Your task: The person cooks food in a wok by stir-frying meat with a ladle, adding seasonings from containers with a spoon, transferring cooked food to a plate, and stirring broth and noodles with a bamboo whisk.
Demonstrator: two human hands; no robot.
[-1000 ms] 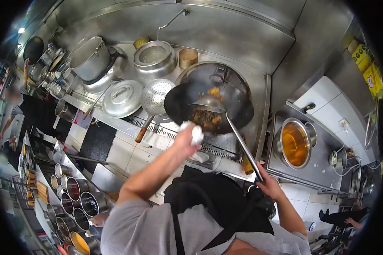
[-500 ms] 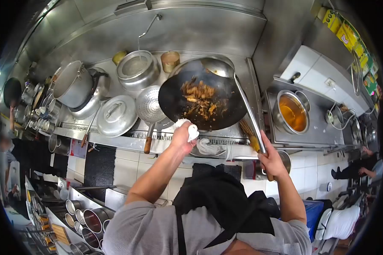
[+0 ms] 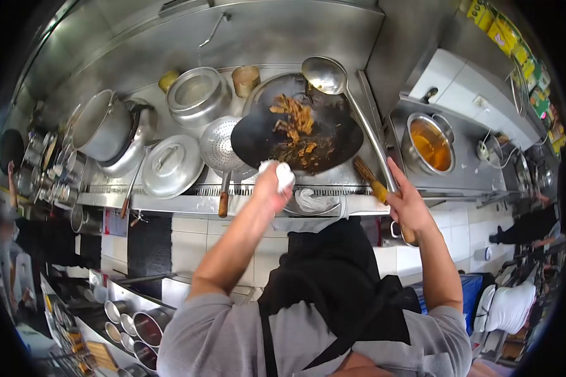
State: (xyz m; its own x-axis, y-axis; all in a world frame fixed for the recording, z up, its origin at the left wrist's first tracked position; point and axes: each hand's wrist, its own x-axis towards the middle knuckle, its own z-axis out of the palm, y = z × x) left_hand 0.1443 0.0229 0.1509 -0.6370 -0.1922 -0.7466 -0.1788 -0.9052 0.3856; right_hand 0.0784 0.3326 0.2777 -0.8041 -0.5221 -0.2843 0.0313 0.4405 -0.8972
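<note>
In front of me a black wok (image 3: 248, 139) is tilted on the range, with browned food pieces (image 3: 295, 119) piled and partly tossed up inside. My left hand (image 3: 271, 190) is closed around a folded white cloth (image 3: 284, 174) at the wok's near rim; the part of the rim under the cloth is hidden. My right hand (image 3: 410, 201) grips the long handle of a steel ladle (image 3: 325, 74). The ladle's bowl is raised over the wok's far right edge, apart from the food. A bamboo brush (image 3: 371, 180) lies just left of my right hand.
Left of the wok are a perforated skimmer (image 3: 219, 146), a domed lid (image 3: 172, 166), a lidded pot (image 3: 198, 97) and a large pot (image 3: 100, 129). To the right stands a bowl of amber liquid (image 3: 431, 146). Another cloth (image 3: 314, 201) lies at the range's front edge.
The wok has tipped and the food has moved up and away from me. The ladle's bowl has lifted out toward the far side. My left hand stays on the cloth.
</note>
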